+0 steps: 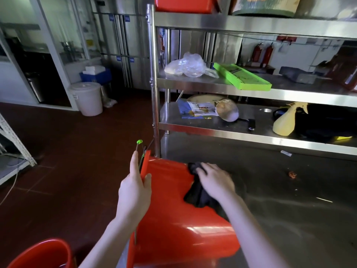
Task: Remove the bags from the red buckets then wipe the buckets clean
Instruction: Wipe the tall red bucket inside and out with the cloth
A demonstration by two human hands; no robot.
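Observation:
A red bucket point(173, 219) lies on its side on the steel table point(289, 200), its rim hanging over the table's left edge. My left hand point(135, 192) grips that rim, thumb on the outer wall and fingers over the edge, beside the bucket's wire handle with a green grip point(139, 141). My right hand point(216, 180) presses flat on a dark cloth point(199, 194) against the bucket's outer side. A second red bucket point(42, 254) stands upright at the bottom left. A crumpled clear plastic bag point(187, 65) lies on the middle shelf.
A steel shelf rack point(154, 84) rises behind the table, holding a green board point(243, 76), papers, a pan and a yellow cloth. A third red bucket point(183, 4) sits on the top shelf. A white lidded bucket point(87, 97) stands on the dark red floor.

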